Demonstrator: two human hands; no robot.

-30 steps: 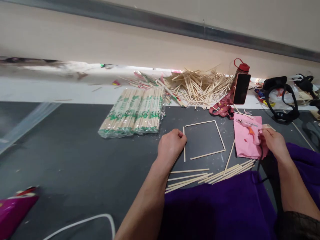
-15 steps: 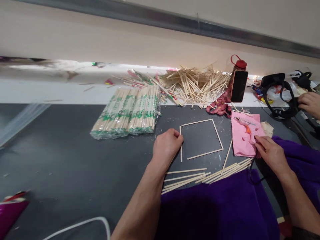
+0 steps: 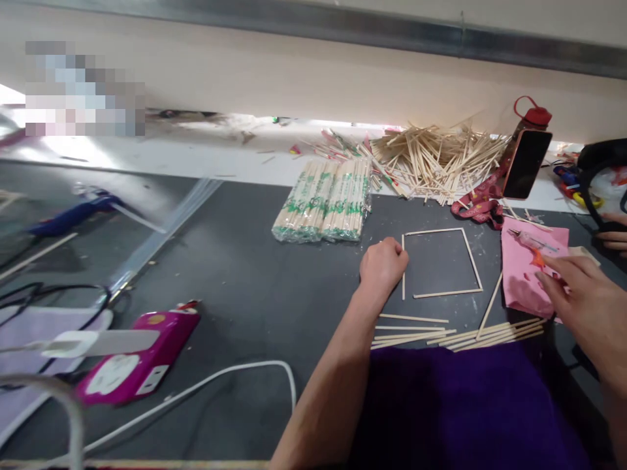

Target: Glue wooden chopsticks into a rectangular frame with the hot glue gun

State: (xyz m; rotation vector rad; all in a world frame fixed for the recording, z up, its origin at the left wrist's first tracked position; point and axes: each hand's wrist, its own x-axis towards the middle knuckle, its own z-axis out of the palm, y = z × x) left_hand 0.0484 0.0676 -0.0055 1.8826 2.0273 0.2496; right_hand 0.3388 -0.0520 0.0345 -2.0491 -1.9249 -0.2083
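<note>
Three thin wooden sticks joined in an open-sided square (image 3: 471, 258) lie on the dark table. A fourth stick (image 3: 403, 287) stands along the square's left side, with small gaps at the corners. My left hand (image 3: 385, 266) is closed, its fingertips pinching this stick near its upper half. At the right, a glue gun (image 3: 537, 256) with an orange trigger lies on a folded pink cloth (image 3: 519, 294). My right hand (image 3: 582, 294) has thumb and fingers around its handle, which they mostly hide. Several loose sticks (image 3: 416, 337) lie in front of the square.
Plastic-wrapped chopstick packs (image 3: 321, 202) lie behind my left hand. A heap of sticks (image 3: 441, 160), a red-capped bottle (image 3: 536, 117) and a phone (image 3: 527, 164) stand at the back. Leftward are a magenta packet (image 3: 147, 352), a white cable (image 3: 220, 369) and a blue glue gun (image 3: 78, 212). Another person's hand (image 3: 614, 232) shows far right.
The view has swung left, bringing the magenta packet and blue glue gun into sight. My right hand has closed further over the glue gun's handle. My left hand stays at the fourth stick.
</note>
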